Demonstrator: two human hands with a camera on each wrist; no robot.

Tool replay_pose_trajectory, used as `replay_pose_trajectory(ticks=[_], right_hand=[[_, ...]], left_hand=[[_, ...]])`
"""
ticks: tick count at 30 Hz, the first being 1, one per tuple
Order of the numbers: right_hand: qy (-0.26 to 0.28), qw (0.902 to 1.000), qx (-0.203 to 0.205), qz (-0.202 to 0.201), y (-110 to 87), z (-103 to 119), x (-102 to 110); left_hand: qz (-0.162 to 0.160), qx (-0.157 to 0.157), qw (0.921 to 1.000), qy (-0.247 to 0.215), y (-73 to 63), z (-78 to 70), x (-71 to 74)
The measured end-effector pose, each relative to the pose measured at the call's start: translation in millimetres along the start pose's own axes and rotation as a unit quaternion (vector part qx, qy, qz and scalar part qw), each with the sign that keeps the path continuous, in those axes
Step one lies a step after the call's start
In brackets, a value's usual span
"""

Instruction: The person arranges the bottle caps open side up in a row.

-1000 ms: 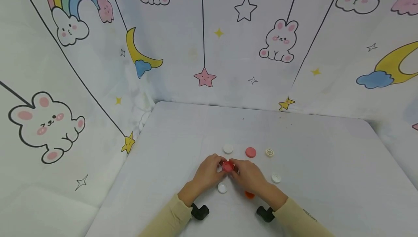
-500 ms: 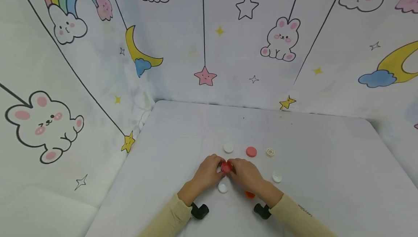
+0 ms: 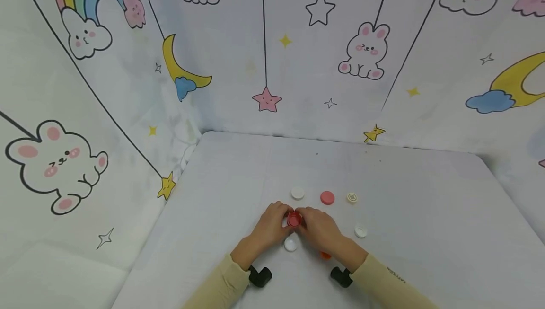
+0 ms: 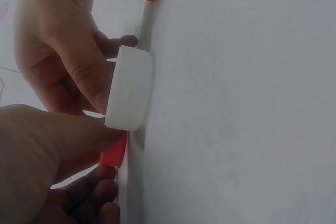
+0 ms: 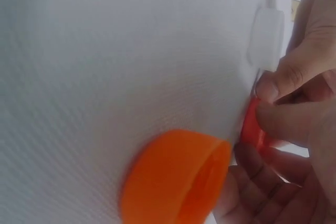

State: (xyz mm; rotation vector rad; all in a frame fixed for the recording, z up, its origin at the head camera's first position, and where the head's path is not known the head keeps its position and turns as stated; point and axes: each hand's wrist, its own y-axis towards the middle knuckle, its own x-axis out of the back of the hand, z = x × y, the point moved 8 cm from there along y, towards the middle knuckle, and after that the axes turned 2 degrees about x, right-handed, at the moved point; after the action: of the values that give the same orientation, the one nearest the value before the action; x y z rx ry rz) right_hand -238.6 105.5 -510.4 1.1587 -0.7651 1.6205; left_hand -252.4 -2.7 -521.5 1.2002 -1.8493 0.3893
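Both hands meet over a small red bottle cap (image 3: 294,219), hollow side up on the table. My left hand (image 3: 271,224) pinches it from the left with thumb and fingers. From the other side my right hand (image 3: 320,228) grips the same cap. The left wrist view shows only a part of the red cap (image 4: 113,156), behind a white cap (image 4: 128,87) that stands closer. In the right wrist view, thumbs and fingers close around the red cap (image 5: 252,124). An orange cap (image 5: 173,177) lies near the right wrist, partly covered by the forearm in the head view.
Beyond the hands lie a white cap (image 3: 297,193), a coral-red cap (image 3: 327,198) and a cream cap with a ring pattern (image 3: 351,198). Another white cap (image 3: 360,231) is off to the right. A patterned cloth (image 3: 238,53) hangs behind the white table (image 3: 408,190).
The red cap has shifted slightly left and nearer, with both hands still on it. My right hand has followed it left. The other caps stay put.
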Motion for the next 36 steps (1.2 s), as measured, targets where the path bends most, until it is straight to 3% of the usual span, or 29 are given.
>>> replay_pose_trajectory(ticks=[6,11,15,20,26,36], right_hand=[[0.002,0.9996,-0.027,0.003,2.9,-6,14],[0.008,0.9992,-0.037,-0.014,7.5,-12,29],[0.014,0.9989,-0.038,-0.024,8.4,-20,27],[0.026,0.9989,-0.033,-0.019,7.8,-26,15],[0.018,0.9989,-0.036,-0.023,16.0,-27,15],[0.0,0.9987,-0.05,-0.012,33.4,-33,19]], left_hand=[[0.031,0.015,0.9994,0.001,6.8,5.4,2.1],[0.024,0.039,0.9989,0.004,14.8,7.4,11.7],[0.023,0.061,0.9978,0.007,17.3,11.2,14.6],[0.039,0.087,0.9954,0.005,13.4,19.3,6.9],[0.034,0.099,0.9945,-0.002,21.8,24.4,2.6],[0.017,0.089,0.9957,0.019,47.9,19.8,6.8]])
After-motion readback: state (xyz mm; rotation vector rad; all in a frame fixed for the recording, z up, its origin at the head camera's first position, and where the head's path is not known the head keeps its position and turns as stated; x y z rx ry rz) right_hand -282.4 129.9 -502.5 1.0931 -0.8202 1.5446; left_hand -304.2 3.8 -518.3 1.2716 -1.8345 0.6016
